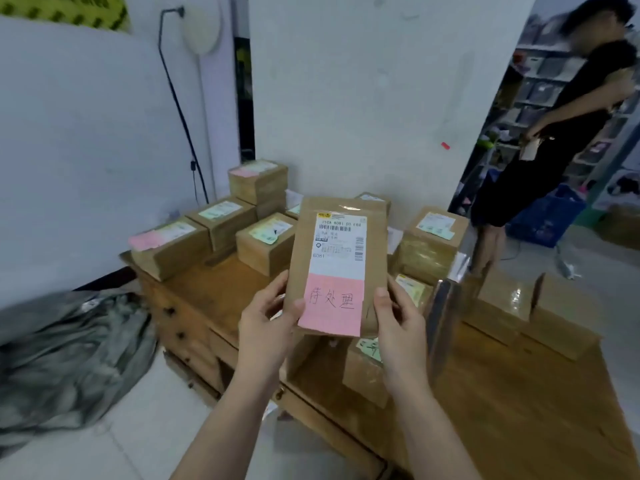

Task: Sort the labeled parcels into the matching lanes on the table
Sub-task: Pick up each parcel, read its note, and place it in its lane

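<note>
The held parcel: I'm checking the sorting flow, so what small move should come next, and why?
Probably carry the parcel left toward the pink-tagged box at the left end of the table. The left hand and right hand grip it, and its handwritten tag is pink, unlike the green-tagged box just ahead.

Held parcel (pixel 337 265): the white label's small print is too fine to read.
Left hand (pixel 266 323), right hand (pixel 398 327): fingertips are hidden behind the held parcel.
Near-edge box (pixel 363 375): its top is mostly covered by the held parcel, with part of a green label showing.
Far-edge box (pixel 375 199): only a corner rises above the held parcel.
Dark glossy object (pixel 443 317): smeared and cannot be identified.
Table (pixel 519 410): its near right corner is cut off.
Grey sack (pixel 69 358): blurred and cut by the left edge.
Bystander (pixel 571 133): blurred and partly cut by the right edge.
</note>
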Action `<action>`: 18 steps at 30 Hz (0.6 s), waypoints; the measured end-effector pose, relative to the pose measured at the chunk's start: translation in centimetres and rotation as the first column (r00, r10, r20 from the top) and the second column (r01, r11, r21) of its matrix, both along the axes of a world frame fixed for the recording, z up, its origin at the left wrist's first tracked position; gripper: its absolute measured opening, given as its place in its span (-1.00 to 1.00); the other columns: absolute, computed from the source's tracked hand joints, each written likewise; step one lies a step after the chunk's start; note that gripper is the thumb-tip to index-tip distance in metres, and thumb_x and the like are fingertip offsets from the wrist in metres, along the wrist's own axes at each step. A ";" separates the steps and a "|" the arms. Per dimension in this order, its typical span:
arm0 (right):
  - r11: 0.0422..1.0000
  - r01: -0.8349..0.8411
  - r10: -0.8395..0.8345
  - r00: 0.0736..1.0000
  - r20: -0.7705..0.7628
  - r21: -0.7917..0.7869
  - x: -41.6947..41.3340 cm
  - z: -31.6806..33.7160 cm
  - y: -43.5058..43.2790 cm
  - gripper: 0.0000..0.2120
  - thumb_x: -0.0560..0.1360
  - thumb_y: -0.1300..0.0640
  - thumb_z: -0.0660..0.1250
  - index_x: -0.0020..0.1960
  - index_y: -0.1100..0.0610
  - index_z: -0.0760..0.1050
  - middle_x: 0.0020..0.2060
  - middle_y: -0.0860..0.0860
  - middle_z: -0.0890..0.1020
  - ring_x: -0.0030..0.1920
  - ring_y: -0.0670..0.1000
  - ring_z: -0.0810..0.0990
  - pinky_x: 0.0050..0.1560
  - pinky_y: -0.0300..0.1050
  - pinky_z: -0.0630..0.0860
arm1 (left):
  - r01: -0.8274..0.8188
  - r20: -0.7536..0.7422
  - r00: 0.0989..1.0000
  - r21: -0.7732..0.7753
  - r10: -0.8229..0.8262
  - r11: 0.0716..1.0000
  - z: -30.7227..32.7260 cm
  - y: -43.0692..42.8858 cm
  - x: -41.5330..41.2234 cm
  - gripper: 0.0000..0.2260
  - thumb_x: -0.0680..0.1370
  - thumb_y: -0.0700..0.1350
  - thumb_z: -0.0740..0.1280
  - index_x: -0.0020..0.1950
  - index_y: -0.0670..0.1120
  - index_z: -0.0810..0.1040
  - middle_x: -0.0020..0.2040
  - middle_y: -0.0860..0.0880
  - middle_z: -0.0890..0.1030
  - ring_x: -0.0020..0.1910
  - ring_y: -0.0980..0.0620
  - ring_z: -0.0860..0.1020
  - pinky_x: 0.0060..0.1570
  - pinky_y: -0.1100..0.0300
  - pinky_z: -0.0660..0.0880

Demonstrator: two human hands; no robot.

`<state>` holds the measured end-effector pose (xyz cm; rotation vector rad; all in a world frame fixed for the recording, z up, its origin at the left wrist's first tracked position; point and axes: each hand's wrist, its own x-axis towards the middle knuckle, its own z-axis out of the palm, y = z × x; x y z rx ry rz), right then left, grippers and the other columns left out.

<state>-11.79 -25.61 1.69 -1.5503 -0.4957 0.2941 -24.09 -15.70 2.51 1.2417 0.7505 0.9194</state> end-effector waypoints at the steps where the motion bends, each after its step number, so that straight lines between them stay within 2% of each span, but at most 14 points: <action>1: 1.000 -0.023 0.023 1.000 0.006 -0.004 -0.7 0.0 1.4 -0.72 0.42 -0.29 0.22 0.12 -0.45 0.38 0.28 -0.14 0.53 0.30 -0.06 0.48 0.26 0.13 0.51 | -0.027 0.007 1.000 0.004 0.027 1.000 0.1 1.2 -1.0 -0.54 0.52 -0.22 0.41 0.38 0.08 0.46 0.21 0.04 0.58 0.20 0.07 0.53 -0.03 0.23 0.54; 3: 0.998 -0.065 0.065 0.998 0.010 -0.008 -1.9 0.0 4.0 -0.76 0.43 -0.29 0.24 0.10 -0.48 0.39 0.28 -0.15 0.53 0.30 -0.07 0.48 0.26 0.13 0.51 | -0.054 0.031 0.998 0.001 0.054 0.999 0.3 3.2 -2.6 -0.53 0.53 -0.22 0.40 0.41 0.05 0.43 0.19 0.06 0.58 0.18 0.07 0.54 -0.07 0.23 0.57; 5: 0.995 -0.103 0.103 0.995 0.011 -0.007 -3.4 0.1 7.0 -0.82 0.50 -0.22 0.27 0.03 -0.52 0.40 0.25 -0.15 0.55 0.26 -0.10 0.51 0.22 0.10 0.54 | -0.088 0.053 0.995 0.002 0.088 0.996 0.2 5.8 -4.3 -0.54 0.53 -0.24 0.39 0.40 0.05 0.45 0.17 0.06 0.59 0.15 0.09 0.55 -0.23 0.34 0.56; 6: 0.994 -0.113 0.113 0.993 0.016 -0.005 -4.1 0.2 8.4 -0.80 0.51 -0.20 0.27 0.01 -0.54 0.41 0.23 -0.15 0.56 0.24 -0.11 0.52 0.18 0.06 0.56 | -0.105 0.064 0.993 0.010 0.104 0.994 0.2 7.1 -5.1 -0.54 0.53 -0.25 0.39 0.39 0.04 0.46 0.17 0.05 0.60 0.15 0.09 0.56 -0.25 0.38 0.55; 9: 0.992 -0.128 0.128 0.991 0.038 -0.005 -6.4 0.6 13.0 -0.82 0.49 -0.22 0.26 0.05 -0.47 0.40 0.19 -0.16 0.57 0.25 -0.09 0.51 0.16 -0.03 0.53 | -0.148 0.048 0.988 0.032 0.146 0.989 -0.2 11.6 -7.4 -0.54 0.52 -0.26 0.40 0.39 0.02 0.46 0.19 0.02 0.60 0.18 0.05 0.56 -0.11 0.28 0.55; 11: 0.991 -0.131 0.131 0.991 0.038 -0.006 -7.8 0.6 16.1 -0.79 0.45 -0.27 0.24 0.09 -0.43 0.40 0.21 -0.14 0.57 0.25 -0.08 0.51 0.20 0.04 0.54 | -0.164 0.050 0.985 0.024 0.162 0.986 -0.3 14.6 -8.8 -0.53 0.52 -0.27 0.40 0.41 -0.02 0.46 0.19 0.00 0.61 0.18 0.03 0.57 -0.06 0.25 0.53; 15: 0.989 -0.145 0.145 0.989 0.018 0.008 -10.1 0.3 21.8 -0.78 0.56 -0.12 0.28 0.16 -0.38 0.41 0.23 -0.08 0.55 0.22 -0.06 0.54 0.20 0.06 0.56 | -0.174 0.067 0.983 0.031 0.172 0.984 -0.1 20.1 -11.4 -0.57 0.52 -0.30 0.38 0.34 0.02 0.51 0.18 -0.02 0.63 0.13 0.03 0.60 -0.06 0.27 0.53; 18: 0.990 -0.142 0.142 0.990 0.003 0.016 -11.5 0.4 25.4 -0.75 0.56 -0.11 0.31 0.20 -0.35 0.44 0.24 -0.10 0.56 0.20 -0.08 0.56 0.20 0.03 0.53 | -0.175 0.063 0.983 0.042 0.172 0.984 0.2 23.9 -12.9 -0.59 0.53 -0.33 0.36 0.28 0.06 0.53 0.14 -0.03 0.65 0.11 0.03 0.61 0.09 0.15 0.54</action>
